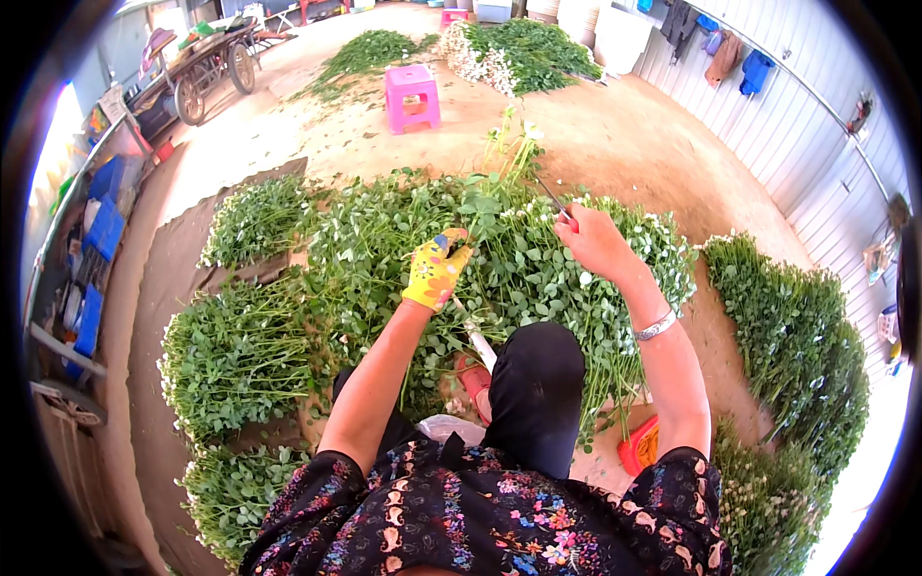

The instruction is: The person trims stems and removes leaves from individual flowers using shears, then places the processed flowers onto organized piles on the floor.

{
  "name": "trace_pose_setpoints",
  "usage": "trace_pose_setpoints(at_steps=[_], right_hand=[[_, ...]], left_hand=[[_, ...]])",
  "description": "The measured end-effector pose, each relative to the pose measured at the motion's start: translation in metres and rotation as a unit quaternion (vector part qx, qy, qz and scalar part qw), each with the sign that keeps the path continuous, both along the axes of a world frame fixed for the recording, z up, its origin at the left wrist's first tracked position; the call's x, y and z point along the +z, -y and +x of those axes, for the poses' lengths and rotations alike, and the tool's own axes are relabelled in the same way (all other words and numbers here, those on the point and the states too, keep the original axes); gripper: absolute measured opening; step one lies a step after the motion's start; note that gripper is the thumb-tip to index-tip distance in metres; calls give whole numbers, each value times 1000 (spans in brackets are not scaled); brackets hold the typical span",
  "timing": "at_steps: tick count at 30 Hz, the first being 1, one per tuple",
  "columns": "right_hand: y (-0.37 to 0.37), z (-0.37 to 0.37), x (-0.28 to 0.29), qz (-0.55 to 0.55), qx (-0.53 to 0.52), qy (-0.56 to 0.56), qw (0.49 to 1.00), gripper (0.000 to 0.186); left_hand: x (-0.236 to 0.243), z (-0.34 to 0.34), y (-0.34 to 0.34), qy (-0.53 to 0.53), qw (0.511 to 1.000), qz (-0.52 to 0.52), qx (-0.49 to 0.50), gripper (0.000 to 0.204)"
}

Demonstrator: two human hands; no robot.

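The yellow-gloved left hand gripped leafy green flower stems; the bare right hand, closed on thin scissors, was seemingly trimming; the next cut needed steady stems.

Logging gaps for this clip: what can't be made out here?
Head view only:
- Thin tool in the right hand: too small to identify.
- Left hand: the glove hides its fingers; what it grips is lost among the flower stems.
- Red object: partly hidden behind the right forearm.

I'm reaching both arms forward, gloved left hand gripping closed, bare right hand seemingly pinching shut, wrist bent.
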State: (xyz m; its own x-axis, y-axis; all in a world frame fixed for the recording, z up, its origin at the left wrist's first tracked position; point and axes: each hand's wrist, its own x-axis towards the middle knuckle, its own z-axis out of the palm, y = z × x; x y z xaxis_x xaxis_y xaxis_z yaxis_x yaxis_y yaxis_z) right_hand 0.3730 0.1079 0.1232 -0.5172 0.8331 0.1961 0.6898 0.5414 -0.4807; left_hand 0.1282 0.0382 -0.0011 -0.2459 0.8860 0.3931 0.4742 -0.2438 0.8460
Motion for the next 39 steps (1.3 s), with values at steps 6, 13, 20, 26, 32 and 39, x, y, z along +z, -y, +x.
trace_pose_setpoints(at_steps=[6,13,20,26,32,39], right_hand=[[5,-8,5,96,-14,47,994,22],[7,-8,4,143,-39,104,984,17],[4,-4,20,301,-84,206,927,13],[-8,-2,29,364,-39,249,897,12],[-13,-2,31,304,-16,300,904,11],[-12,8,25,375,-58,301,875,15]], left_hand=[[10,8,8,-69,996,36,41,27],[3,0,13,-172,977,91,90,24],[9,1,17,-298,943,71,129,20],[5,-1,17,-370,917,67,130,20],[-2,-5,18,-402,903,69,133,21],[2,-3,20,-362,925,45,106,21]])
